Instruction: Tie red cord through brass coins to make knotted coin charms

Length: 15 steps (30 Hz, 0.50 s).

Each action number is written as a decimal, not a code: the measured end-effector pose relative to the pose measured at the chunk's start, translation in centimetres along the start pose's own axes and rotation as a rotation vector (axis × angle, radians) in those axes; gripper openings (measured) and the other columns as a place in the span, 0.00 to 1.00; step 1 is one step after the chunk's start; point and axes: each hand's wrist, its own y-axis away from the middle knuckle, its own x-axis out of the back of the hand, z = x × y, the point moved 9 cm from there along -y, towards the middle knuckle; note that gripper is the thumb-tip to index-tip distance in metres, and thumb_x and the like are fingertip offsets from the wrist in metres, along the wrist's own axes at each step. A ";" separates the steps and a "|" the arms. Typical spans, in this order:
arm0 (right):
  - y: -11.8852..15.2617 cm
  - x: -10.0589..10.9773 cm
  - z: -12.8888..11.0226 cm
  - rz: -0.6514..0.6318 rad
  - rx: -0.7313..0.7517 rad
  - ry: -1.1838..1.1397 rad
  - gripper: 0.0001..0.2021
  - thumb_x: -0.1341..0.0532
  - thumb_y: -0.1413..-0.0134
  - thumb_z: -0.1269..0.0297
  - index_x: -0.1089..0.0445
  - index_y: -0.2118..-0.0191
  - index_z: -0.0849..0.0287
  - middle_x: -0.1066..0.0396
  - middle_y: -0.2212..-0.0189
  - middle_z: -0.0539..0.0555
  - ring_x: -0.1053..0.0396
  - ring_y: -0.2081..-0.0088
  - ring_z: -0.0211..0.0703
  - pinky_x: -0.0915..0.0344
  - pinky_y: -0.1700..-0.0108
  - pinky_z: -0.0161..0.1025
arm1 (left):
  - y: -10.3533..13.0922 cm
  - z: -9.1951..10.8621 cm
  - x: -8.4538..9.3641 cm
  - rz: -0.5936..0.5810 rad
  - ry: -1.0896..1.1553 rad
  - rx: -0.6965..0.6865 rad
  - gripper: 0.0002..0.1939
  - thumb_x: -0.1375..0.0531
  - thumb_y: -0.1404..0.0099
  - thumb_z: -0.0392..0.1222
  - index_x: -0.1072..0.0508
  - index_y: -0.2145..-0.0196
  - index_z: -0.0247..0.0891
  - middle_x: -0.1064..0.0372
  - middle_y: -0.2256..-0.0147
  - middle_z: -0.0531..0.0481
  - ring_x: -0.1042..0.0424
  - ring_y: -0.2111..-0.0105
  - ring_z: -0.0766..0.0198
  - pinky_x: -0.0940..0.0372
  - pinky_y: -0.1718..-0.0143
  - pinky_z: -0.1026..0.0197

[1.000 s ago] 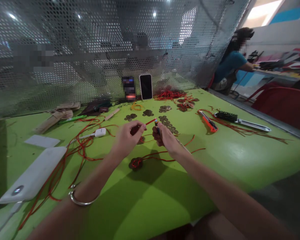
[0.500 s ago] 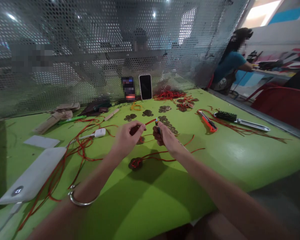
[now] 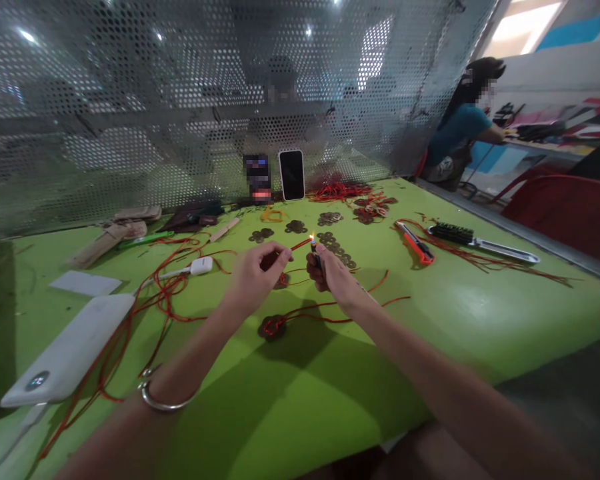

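Observation:
Between thumb and fingers, my left hand (image 3: 257, 277) pinches a short red cord (image 3: 301, 245), whose tip reaches right to a small flame. My right hand (image 3: 333, 273) is wrapped round a dark lighter (image 3: 316, 255), thumb on its top, with the yellow flame (image 3: 312, 237) lit above it. Below the hands, a cluster of coins (image 3: 272, 327) with red cord through it lies on the green table (image 3: 300, 413). Its loose cord ends trail right beneath my right wrist. Another coin (image 3: 282, 281) with red cord is partly hidden behind my left hand.
Coin clusters (image 3: 296, 227) and a red cord pile (image 3: 340, 192) lie beyond the hands. A phone (image 3: 292, 175) leans at the back. To the right are a cutter (image 3: 416, 244) and a brush (image 3: 453, 233); to the left, a white power bank (image 3: 70, 353). A person (image 3: 463, 133) sits far right.
The flame at the lighter's top has turned from small and bluish to brighter yellow at the cord's tip. Both hands have stayed almost in place.

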 end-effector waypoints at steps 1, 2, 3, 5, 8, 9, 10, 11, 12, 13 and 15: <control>0.0 0.0 0.0 0.005 0.003 0.008 0.20 0.49 0.47 0.44 0.49 0.76 0.56 0.56 0.81 0.44 0.60 0.81 0.32 0.62 0.80 0.33 | 0.0 0.0 0.0 -0.002 0.000 0.001 0.13 0.45 0.38 0.46 0.27 0.73 0.35 0.34 0.79 0.53 0.42 0.81 0.71 0.49 0.81 0.68; 0.1 0.1 -0.1 0.012 0.006 0.020 0.21 0.48 0.47 0.43 0.49 0.76 0.56 0.56 0.80 0.44 0.60 0.81 0.32 0.62 0.80 0.33 | 0.0 0.1 0.0 -0.004 0.000 0.000 0.13 0.45 0.38 0.46 0.27 0.73 0.35 0.34 0.79 0.53 0.42 0.81 0.71 0.49 0.81 0.68; 0.2 0.2 0.0 0.021 0.007 0.033 0.22 0.48 0.48 0.41 0.48 0.76 0.56 0.55 0.81 0.44 0.60 0.81 0.32 0.62 0.80 0.33 | 0.0 0.1 0.0 -0.004 -0.002 0.000 0.12 0.45 0.38 0.45 0.28 0.73 0.35 0.34 0.79 0.53 0.42 0.81 0.71 0.49 0.81 0.68; 0.5 0.5 0.2 0.031 0.007 0.054 0.25 0.49 0.51 0.37 0.47 0.76 0.56 0.55 0.81 0.44 0.60 0.81 0.33 0.62 0.80 0.33 | 0.1 0.3 0.1 -0.004 -0.011 -0.002 0.12 0.44 0.38 0.44 0.28 0.74 0.35 0.36 0.80 0.54 0.44 0.82 0.71 0.51 0.82 0.68; 1.3 1.5 0.1 0.019 0.041 0.088 0.27 0.52 0.52 0.33 0.45 0.75 0.56 0.54 0.81 0.45 0.60 0.81 0.33 0.61 0.81 0.33 | 0.2 0.1 0.0 -0.022 -0.034 0.005 0.13 0.44 0.38 0.45 0.28 0.75 0.35 0.40 0.83 0.56 0.46 0.83 0.71 0.52 0.82 0.67; 1.7 2.2 -0.1 0.027 0.065 0.116 0.27 0.53 0.51 0.33 0.44 0.75 0.55 0.52 0.81 0.45 0.58 0.81 0.34 0.60 0.81 0.33 | 0.4 -0.1 -0.3 -0.040 -0.041 0.012 0.13 0.44 0.38 0.46 0.28 0.75 0.35 0.40 0.83 0.56 0.46 0.83 0.71 0.53 0.83 0.67; 2.0 3.3 -0.4 0.057 0.093 0.162 0.27 0.53 0.51 0.33 0.42 0.74 0.55 0.51 0.81 0.46 0.57 0.81 0.34 0.59 0.81 0.34 | 0.6 -0.5 -0.6 -0.067 -0.048 0.016 0.13 0.45 0.38 0.46 0.28 0.74 0.35 0.40 0.83 0.56 0.46 0.83 0.71 0.53 0.82 0.67; 2.4 4.7 -0.8 0.111 0.126 0.236 0.27 0.54 0.51 0.33 0.41 0.73 0.55 0.48 0.80 0.47 0.54 0.81 0.35 0.57 0.81 0.34 | 0.8 -0.9 -1.0 -0.100 -0.058 0.020 0.14 0.45 0.38 0.47 0.28 0.74 0.35 0.39 0.83 0.56 0.45 0.83 0.71 0.52 0.82 0.67; 2.8 6.3 -1.3 0.180 0.152 0.342 0.27 0.54 0.50 0.33 0.39 0.70 0.54 0.46 0.80 0.48 0.51 0.80 0.36 0.54 0.80 0.34 | 1.2 -1.4 -1.5 -0.135 -0.072 0.022 0.14 0.45 0.37 0.47 0.28 0.73 0.36 0.38 0.82 0.55 0.44 0.82 0.71 0.52 0.82 0.67; 3.3 8.1 -2.0 0.272 0.186 0.478 0.26 0.53 0.48 0.35 0.38 0.68 0.54 0.43 0.79 0.49 0.48 0.79 0.38 0.51 0.79 0.35 | 1.6 -1.9 -2.0 -0.169 -0.086 0.022 0.14 0.46 0.37 0.47 0.28 0.73 0.36 0.37 0.81 0.55 0.43 0.82 0.70 0.51 0.81 0.67; 3.9 11.5 -3.3 0.430 0.225 0.810 0.22 0.53 0.44 0.40 0.39 0.62 0.55 0.38 0.76 0.51 0.41 0.76 0.41 0.47 0.76 0.37 | 2.5 -2.8 -2.9 -0.238 -0.122 0.025 0.14 0.46 0.37 0.46 0.27 0.72 0.36 0.34 0.79 0.54 0.40 0.80 0.69 0.48 0.79 0.67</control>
